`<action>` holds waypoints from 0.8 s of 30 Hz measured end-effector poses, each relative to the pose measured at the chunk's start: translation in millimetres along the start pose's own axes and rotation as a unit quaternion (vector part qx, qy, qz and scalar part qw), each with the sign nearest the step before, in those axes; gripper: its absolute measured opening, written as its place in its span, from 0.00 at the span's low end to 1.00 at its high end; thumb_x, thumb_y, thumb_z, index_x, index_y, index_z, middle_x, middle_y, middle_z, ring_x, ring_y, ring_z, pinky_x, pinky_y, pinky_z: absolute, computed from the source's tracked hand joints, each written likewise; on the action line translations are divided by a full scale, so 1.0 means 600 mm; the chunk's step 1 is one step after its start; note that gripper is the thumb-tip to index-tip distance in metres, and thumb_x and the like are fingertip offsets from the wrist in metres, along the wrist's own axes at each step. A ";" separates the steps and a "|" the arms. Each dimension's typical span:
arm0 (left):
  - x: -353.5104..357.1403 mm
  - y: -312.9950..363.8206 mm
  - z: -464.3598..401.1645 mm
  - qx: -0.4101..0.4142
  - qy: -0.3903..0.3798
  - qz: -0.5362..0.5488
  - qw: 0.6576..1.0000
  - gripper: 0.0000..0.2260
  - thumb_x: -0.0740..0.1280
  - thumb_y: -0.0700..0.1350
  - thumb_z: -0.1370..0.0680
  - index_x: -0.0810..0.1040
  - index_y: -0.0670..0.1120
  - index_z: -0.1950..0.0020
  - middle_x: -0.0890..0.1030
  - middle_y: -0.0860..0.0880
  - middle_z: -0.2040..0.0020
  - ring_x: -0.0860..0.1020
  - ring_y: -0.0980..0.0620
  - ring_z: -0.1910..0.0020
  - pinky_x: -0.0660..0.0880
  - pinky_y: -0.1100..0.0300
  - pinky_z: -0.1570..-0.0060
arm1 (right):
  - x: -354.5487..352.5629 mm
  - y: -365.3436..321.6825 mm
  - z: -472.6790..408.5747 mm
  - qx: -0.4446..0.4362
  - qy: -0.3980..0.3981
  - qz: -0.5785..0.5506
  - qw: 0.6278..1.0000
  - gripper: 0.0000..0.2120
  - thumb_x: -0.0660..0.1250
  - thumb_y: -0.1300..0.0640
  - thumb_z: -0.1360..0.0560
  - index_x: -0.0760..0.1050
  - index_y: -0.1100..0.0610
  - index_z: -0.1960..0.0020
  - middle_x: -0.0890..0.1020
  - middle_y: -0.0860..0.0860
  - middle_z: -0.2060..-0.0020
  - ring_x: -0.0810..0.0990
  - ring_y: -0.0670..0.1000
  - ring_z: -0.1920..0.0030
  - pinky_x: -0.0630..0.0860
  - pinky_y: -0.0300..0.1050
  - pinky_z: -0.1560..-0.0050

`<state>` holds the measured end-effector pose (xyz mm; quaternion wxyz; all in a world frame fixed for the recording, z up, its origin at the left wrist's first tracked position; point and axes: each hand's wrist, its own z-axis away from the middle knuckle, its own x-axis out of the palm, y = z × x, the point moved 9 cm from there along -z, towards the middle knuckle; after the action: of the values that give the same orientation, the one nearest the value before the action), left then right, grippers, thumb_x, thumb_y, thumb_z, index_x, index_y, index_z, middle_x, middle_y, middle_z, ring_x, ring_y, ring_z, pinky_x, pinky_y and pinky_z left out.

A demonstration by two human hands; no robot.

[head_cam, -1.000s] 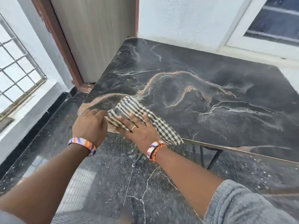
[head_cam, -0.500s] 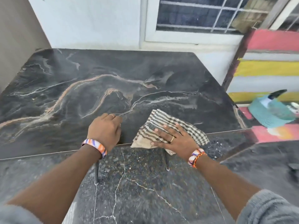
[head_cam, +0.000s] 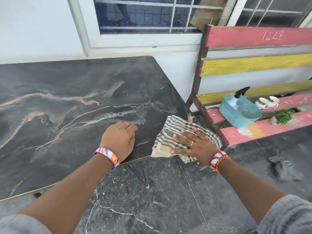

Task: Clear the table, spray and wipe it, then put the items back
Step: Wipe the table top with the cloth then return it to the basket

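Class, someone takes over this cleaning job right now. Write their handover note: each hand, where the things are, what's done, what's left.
Right hand: flat on the checked cloth, at the table's near right corner.
Left hand: rests on the tabletop, holding nothing.
Spray bottle: in the teal basket on the bench.
Done: table cleared; streaks suggest spraying.
Left: finish wiping, return the items.
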<state>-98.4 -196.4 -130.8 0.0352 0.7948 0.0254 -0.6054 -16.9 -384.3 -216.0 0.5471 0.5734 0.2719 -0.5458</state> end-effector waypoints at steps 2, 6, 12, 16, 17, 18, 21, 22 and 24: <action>0.002 0.007 -0.014 0.004 -0.006 -0.004 1.000 0.17 0.53 0.45 0.32 0.82 0.46 0.59 0.83 0.48 0.67 0.81 0.46 0.68 0.79 0.58 0.69 | 0.007 0.022 0.013 0.027 0.002 -0.051 0.998 0.55 0.76 0.50 0.42 0.46 0.38 0.25 0.59 0.49 0.25 0.75 0.58 0.34 0.74 0.66 0.43; 0.009 0.017 -0.059 0.007 -0.012 0.000 1.000 0.17 0.53 0.44 0.32 0.82 0.45 0.59 0.83 0.47 0.67 0.81 0.44 0.68 0.78 0.57 0.68 | 0.022 0.074 0.035 0.175 0.037 -0.277 0.944 0.29 0.34 0.35 0.23 0.42 0.44 0.25 0.54 0.45 0.25 0.52 0.52 0.23 0.54 0.55 0.24; 0.033 0.035 -0.156 -0.005 -0.001 0.071 0.997 0.21 0.51 0.46 0.29 0.81 0.42 0.53 0.84 0.42 0.60 0.80 0.39 0.60 0.78 0.52 0.62 | 0.024 0.087 -0.002 0.322 0.026 -0.326 0.889 0.33 0.35 0.40 0.26 0.45 0.49 0.23 0.47 0.50 0.22 0.49 0.58 0.23 0.49 0.53 0.24; 0.053 0.026 -0.239 -0.011 0.031 0.101 0.994 0.16 0.56 0.42 0.28 0.81 0.42 0.50 0.83 0.42 0.56 0.79 0.38 0.57 0.76 0.50 0.61 | 0.022 0.121 -0.025 0.385 -0.017 -0.344 0.856 0.25 0.44 0.44 0.19 0.43 0.41 0.24 0.43 0.44 0.23 0.58 0.60 0.28 0.69 0.61 0.37; 0.062 0.021 -0.263 -0.004 0.034 0.107 0.994 0.17 0.56 0.43 0.29 0.81 0.42 0.49 0.84 0.42 0.55 0.79 0.38 0.56 0.76 0.50 0.61 | 0.017 0.131 -0.039 0.383 -0.012 -0.341 0.858 0.24 0.44 0.44 0.19 0.43 0.41 0.24 0.43 0.43 0.23 0.59 0.60 0.29 0.69 0.60 0.37; 0.071 0.016 -0.287 0.004 0.034 0.114 0.993 0.17 0.55 0.43 0.29 0.81 0.42 0.49 0.84 0.42 0.55 0.78 0.38 0.56 0.76 0.50 0.60 | 0.016 0.142 -0.057 0.380 -0.008 -0.343 0.859 0.24 0.44 0.44 0.19 0.43 0.40 0.24 0.43 0.43 0.23 0.60 0.60 0.29 0.70 0.60 0.38; 0.097 -0.013 -0.359 0.007 0.034 0.133 0.991 0.18 0.55 0.43 0.28 0.81 0.42 0.48 0.84 0.42 0.54 0.78 0.38 0.54 0.76 0.50 0.59 | 0.018 0.186 -0.130 0.372 -0.010 -0.348 0.861 0.24 0.44 0.46 0.19 0.44 0.41 0.24 0.44 0.44 0.23 0.61 0.60 0.30 0.73 0.60 0.40; 0.106 -0.028 -0.383 0.007 0.035 0.131 0.991 0.18 0.54 0.43 0.28 0.81 0.42 0.47 0.84 0.42 0.54 0.78 0.38 0.54 0.76 0.50 0.59 | 0.017 0.204 -0.163 0.369 -0.008 -0.346 0.863 0.24 0.45 0.46 0.19 0.45 0.42 0.24 0.44 0.44 0.23 0.62 0.61 0.30 0.74 0.61 0.41; 0.120 -0.055 -0.428 0.013 0.045 0.124 0.991 0.18 0.54 0.44 0.28 0.81 0.42 0.47 0.84 0.42 0.54 0.79 0.38 0.54 0.76 0.50 0.59 | 0.014 0.240 -0.228 0.365 0.001 -0.347 0.864 0.24 0.45 0.47 0.19 0.46 0.42 0.24 0.45 0.45 0.23 0.62 0.61 0.30 0.74 0.61 0.41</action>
<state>164.5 -141.3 -133.2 0.0984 0.8184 -0.0798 -0.5605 161.1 -296.5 -202.5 0.0745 0.6013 0.2352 -0.7599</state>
